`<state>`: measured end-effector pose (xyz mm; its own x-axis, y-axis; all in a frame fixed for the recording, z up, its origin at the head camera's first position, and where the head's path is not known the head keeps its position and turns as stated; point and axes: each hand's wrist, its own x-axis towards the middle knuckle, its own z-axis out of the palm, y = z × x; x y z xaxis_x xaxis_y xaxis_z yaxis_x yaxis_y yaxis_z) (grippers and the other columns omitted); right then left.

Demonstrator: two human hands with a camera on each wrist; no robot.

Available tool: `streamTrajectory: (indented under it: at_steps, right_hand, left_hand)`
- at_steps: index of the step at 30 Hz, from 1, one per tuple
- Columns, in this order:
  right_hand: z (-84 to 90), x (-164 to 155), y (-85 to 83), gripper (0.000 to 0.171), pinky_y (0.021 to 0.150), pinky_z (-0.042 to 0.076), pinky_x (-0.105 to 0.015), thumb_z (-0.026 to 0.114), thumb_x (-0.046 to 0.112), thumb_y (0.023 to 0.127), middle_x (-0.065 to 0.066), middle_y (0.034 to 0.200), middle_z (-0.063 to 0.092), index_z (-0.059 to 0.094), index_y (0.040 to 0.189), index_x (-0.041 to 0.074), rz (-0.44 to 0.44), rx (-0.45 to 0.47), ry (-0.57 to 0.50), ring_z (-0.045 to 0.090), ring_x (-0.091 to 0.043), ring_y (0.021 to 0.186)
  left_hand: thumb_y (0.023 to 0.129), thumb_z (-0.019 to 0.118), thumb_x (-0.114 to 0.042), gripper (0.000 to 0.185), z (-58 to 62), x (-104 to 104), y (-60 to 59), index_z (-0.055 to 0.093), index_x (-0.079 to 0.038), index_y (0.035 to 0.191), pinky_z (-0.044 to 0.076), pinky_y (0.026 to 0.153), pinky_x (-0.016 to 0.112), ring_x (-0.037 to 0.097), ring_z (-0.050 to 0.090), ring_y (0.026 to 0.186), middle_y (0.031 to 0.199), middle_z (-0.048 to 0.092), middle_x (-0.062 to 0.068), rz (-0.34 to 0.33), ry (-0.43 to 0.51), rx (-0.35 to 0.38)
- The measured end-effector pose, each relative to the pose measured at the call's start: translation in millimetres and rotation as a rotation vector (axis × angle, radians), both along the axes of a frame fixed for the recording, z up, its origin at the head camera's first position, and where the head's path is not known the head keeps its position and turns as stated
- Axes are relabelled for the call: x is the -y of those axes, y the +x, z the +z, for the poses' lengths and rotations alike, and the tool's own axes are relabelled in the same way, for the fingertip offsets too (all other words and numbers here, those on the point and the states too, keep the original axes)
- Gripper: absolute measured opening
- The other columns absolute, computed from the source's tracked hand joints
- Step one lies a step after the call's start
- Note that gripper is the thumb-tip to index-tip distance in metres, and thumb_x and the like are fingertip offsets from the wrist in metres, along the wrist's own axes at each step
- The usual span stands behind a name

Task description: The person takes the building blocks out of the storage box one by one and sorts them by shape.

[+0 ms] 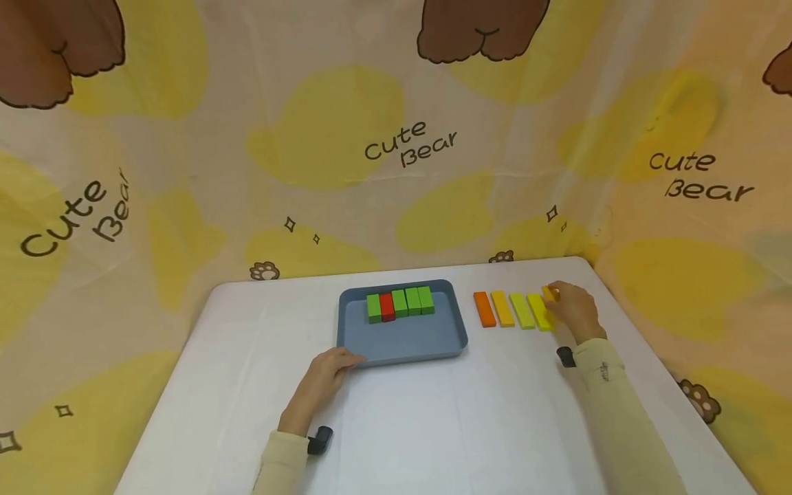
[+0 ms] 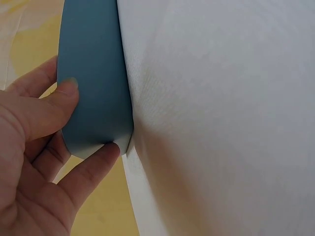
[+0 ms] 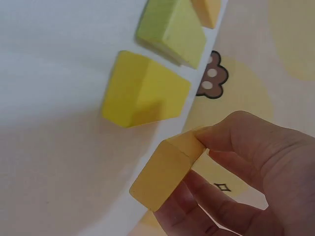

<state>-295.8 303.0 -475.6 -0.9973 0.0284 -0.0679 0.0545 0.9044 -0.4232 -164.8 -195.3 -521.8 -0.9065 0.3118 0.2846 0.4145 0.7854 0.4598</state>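
The right hand [image 1: 572, 309] pinches a small yellow-orange block [image 3: 165, 172] at the right end of the row on the bench [image 1: 433, 426], a light, stiff, smooth piece best gripped across its flat sides, while the left hand [image 1: 324, 378] grips the blue tray's [image 1: 402, 344] corner.

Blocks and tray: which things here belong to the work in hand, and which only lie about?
In the work:
right hand pinching a yellow block
left hand holding the tray
row of blocks on the table
blocks in the tray

Lying about:
bear cloth
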Motion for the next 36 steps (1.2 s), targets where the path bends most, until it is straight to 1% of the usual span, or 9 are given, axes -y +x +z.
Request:
streamTrajectory:
  at_steps: [4,9,11,14,19,22,29,36]
  right_hand:
    - [-6.2,-4,0.8,0.049,0.099,0.043,-0.064,0.061,0.018,0.094,-0.035,0.135,0.05,0.05,0.135,-0.006,-0.013,0.038,0.01,0.048,-0.053,0.12]
    - [-13.4,-7,0.0,0.05,0.103,0.039,-0.065,0.058,0.019,0.096,-0.035,0.14,0.045,0.046,0.138,-0.005,-0.044,0.121,-0.017,0.044,-0.053,0.123]
    - [-16.4,-8,-0.2,0.05,0.104,0.039,-0.064,0.058,0.02,0.097,-0.035,0.14,0.044,0.045,0.139,-0.005,-0.048,0.137,-0.022,0.044,-0.052,0.123]
    - [-20.0,-8,1.2,0.049,0.104,0.04,-0.064,0.058,0.018,0.097,-0.034,0.139,0.046,0.046,0.138,-0.006,-0.049,0.13,-0.022,0.045,-0.051,0.123]
    - [-22.1,-9,0.6,0.049,0.104,0.039,-0.064,0.06,0.013,0.094,-0.034,0.139,0.046,0.047,0.137,-0.006,-0.043,0.114,-0.007,0.044,-0.051,0.123]
    - [-23.3,-10,-0.9,0.049,0.104,0.04,-0.064,0.06,0.012,0.094,-0.034,0.139,0.046,0.047,0.137,-0.005,-0.045,0.116,0.004,0.045,-0.051,0.123]
    - [-23.2,-9,-1.2,0.046,0.101,0.042,-0.064,0.062,0.009,0.093,-0.035,0.134,0.05,0.05,0.135,-0.006,-0.036,0.06,0.032,0.048,-0.051,0.12]
    - [-23.1,-9,-1.0,0.047,0.099,0.043,-0.064,0.062,0.01,0.092,-0.035,0.134,0.05,0.049,0.135,-0.005,-0.034,0.083,0.028,0.048,-0.051,0.119]
  left_hand:
    - [0.087,0.069,-0.001,0.023,-1.0,0,0.6,0.078,-0.017,0.101,0.059,0.079,0.03,0.016,0.068,0.088,0.09,0.071,-0.001,0.005,0.007,-0.003]
    - [0.089,0.066,0.0,0.023,-0.6,-1,1.4,0.079,-0.017,0.1,0.059,0.079,0.03,0.016,0.067,0.087,0.088,0.07,-0.002,0.011,0.008,-0.001]
    - [0.09,0.066,-0.001,0.023,-0.6,-1,1.5,0.079,-0.017,0.1,0.059,0.079,0.031,0.016,0.067,0.087,0.088,0.07,-0.002,0.014,0.001,0.004]
    - [0.09,0.067,-0.002,0.023,-0.6,-1,1.2,0.079,-0.018,0.101,0.058,0.08,0.03,0.016,0.067,0.088,0.089,0.071,-0.002,0.017,0.0,0.013]
    - [0.089,0.067,0.0,0.024,-0.6,-1,0.5,0.079,-0.018,0.101,0.058,0.08,0.03,0.015,0.067,0.087,0.089,0.071,-0.003,0.013,0.004,0.008]
    - [0.088,0.068,0.001,0.024,0.6,-1,0.5,0.079,-0.017,0.1,0.059,0.079,0.031,0.016,0.067,0.087,0.089,0.071,-0.002,0.009,-0.001,0.0]
    - [0.088,0.069,0.0,0.023,2.8,-1,-1.6,0.078,-0.015,0.101,0.059,0.08,0.031,0.017,0.068,0.088,0.09,0.071,0.0,-0.004,0.002,-0.022]
    - [0.088,0.068,0.0,0.023,1.9,-1,-0.6,0.079,-0.016,0.101,0.059,0.08,0.031,0.016,0.068,0.088,0.09,0.071,-0.002,0.005,-0.003,-0.008]
